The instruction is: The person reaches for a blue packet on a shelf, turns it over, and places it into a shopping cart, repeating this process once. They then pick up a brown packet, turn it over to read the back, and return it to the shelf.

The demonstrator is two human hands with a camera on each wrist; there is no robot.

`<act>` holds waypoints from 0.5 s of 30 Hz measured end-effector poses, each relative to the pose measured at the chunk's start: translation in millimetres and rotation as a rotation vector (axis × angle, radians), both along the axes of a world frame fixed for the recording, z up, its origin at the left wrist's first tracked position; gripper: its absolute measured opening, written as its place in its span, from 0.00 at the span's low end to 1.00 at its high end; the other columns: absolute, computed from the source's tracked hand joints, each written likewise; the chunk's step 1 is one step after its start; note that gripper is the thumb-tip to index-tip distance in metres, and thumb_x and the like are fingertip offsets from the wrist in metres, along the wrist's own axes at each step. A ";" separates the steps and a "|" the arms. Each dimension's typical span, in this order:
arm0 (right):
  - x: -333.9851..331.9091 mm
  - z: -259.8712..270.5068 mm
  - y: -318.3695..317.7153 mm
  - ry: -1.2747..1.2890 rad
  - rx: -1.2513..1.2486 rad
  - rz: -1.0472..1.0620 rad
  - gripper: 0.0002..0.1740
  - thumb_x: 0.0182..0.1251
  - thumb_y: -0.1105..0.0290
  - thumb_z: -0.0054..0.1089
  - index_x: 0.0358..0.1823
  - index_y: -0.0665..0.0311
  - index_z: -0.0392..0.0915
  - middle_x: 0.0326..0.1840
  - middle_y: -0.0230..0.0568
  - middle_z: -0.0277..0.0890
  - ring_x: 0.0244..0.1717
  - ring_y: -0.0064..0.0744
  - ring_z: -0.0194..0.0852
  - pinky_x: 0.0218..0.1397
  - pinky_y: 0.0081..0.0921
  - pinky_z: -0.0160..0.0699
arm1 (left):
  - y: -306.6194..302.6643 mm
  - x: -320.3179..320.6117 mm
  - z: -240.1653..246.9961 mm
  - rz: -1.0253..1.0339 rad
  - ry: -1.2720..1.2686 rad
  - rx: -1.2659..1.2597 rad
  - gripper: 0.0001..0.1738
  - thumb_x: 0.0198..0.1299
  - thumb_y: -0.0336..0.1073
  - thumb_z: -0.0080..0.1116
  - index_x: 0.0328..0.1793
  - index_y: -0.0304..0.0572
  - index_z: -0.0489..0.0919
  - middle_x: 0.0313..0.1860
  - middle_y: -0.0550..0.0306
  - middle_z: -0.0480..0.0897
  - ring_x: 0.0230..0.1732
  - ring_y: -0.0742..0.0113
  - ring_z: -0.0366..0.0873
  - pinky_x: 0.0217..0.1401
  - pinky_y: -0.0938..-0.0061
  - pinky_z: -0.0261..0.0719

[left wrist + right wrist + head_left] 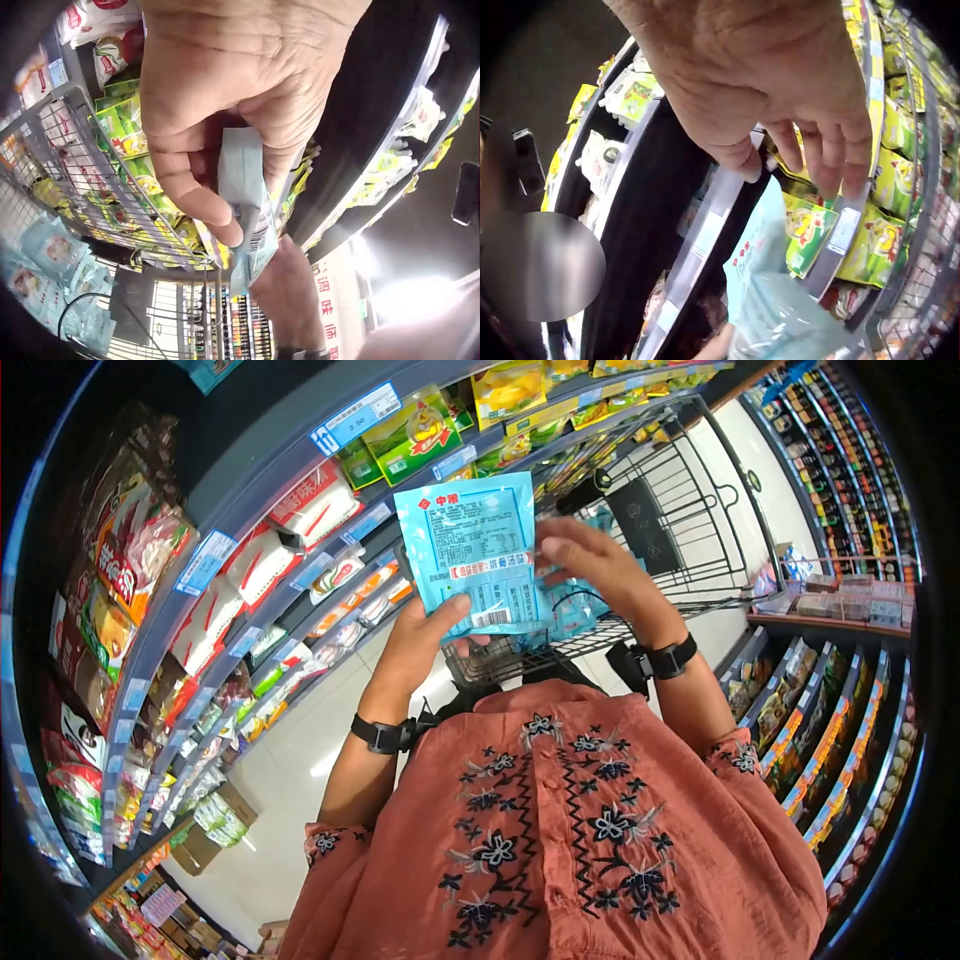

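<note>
My left hand (pixel 418 635) grips a light-blue printed packet (pixel 480 545) by its lower corner, thumb on the text side with its barcode. Seen edge-on in the left wrist view, the packet (pixel 244 172) sits between the thumb and curled fingers of that hand (pixel 240 75). Just off the packet's right edge is my right hand (pixel 600 565), fingers loosely bent and holding nothing. The right wrist view has this hand (pixel 772 90) above the packet (pixel 754 240), its fingertips apart from it. More light-blue packets (pixel 56 255) lie in a wire shopping cart (pixel 700 510).
Shelves with price labels (pixel 350 420) curve along the left and front, carrying yellow-green packets (pixel 415 435) and red-white bags (pixel 315 500). Another shelf rack (pixel 820 710) stands at the right. A cardboard box (pixel 200 850) rests on the tiled floor at lower left.
</note>
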State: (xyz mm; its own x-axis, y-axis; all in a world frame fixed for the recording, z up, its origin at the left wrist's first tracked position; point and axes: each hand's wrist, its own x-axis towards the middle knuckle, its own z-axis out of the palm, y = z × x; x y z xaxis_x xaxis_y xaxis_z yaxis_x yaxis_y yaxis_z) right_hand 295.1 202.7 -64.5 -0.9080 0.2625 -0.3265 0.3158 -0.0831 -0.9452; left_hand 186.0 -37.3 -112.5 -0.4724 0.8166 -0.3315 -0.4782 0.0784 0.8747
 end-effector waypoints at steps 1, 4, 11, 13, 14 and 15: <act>-1.0 0.1 -9.1 -0.046 -0.079 0.047 0.28 0.70 0.54 0.60 0.62 0.68 0.74 0.50 0.38 0.77 0.49 0.26 0.74 0.50 0.23 0.74 | -2.7 0.7 2.9 0.010 -0.029 0.000 0.21 0.73 0.46 0.52 0.59 0.36 0.74 0.45 0.52 0.85 0.35 0.67 0.84 0.30 0.77 0.78; -6.7 -8.0 -17.2 -0.117 -0.157 0.162 0.28 0.68 0.53 0.62 0.59 0.68 0.76 0.40 0.32 0.77 0.37 0.20 0.69 0.39 0.19 0.68 | -9.4 2.0 8.8 0.037 -0.122 -0.002 0.23 0.72 0.48 0.52 0.61 0.35 0.73 0.45 0.51 0.84 0.35 0.65 0.84 0.29 0.76 0.78; -15.3 -30.1 -25.9 -0.115 -0.210 0.114 0.21 0.67 0.59 0.64 0.53 0.68 0.79 0.31 0.28 0.75 0.26 0.15 0.64 0.27 0.16 0.59 | -13.0 3.7 13.0 0.057 -0.251 0.005 0.29 0.68 0.47 0.59 0.67 0.35 0.71 0.51 0.47 0.82 0.39 0.60 0.85 0.34 0.73 0.84; -12.9 -36.2 -26.0 -0.116 -0.234 0.083 0.20 0.67 0.60 0.64 0.51 0.68 0.79 0.30 0.27 0.75 0.24 0.14 0.64 0.25 0.16 0.58 | -11.3 5.7 10.0 0.038 -0.284 -0.003 0.30 0.67 0.45 0.61 0.69 0.35 0.69 0.53 0.46 0.82 0.41 0.60 0.85 0.36 0.72 0.85; -11.6 -35.2 -27.5 -0.122 -0.268 0.050 0.20 0.67 0.60 0.64 0.51 0.68 0.79 0.30 0.27 0.75 0.24 0.14 0.64 0.25 0.16 0.58 | -10.4 6.7 8.0 0.026 -0.300 -0.009 0.32 0.67 0.45 0.61 0.71 0.35 0.68 0.53 0.46 0.81 0.41 0.59 0.85 0.37 0.71 0.86; -9.5 -33.4 -30.1 -0.128 -0.303 0.015 0.20 0.66 0.60 0.64 0.51 0.68 0.79 0.30 0.27 0.75 0.24 0.14 0.64 0.24 0.16 0.58 | -10.2 7.2 6.6 0.007 -0.303 -0.028 0.32 0.67 0.44 0.62 0.71 0.35 0.68 0.53 0.46 0.81 0.42 0.59 0.85 0.37 0.71 0.86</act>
State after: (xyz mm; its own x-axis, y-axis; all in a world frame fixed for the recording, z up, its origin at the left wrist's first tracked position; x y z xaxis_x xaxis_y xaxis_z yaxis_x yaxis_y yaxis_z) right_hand 285.5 172.6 -97.9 -0.8576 0.1227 -0.4995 0.4340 -0.3487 -0.8307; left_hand 193.2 -47.5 -106.0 -0.3547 0.8022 -0.4803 -0.7174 0.0960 0.6901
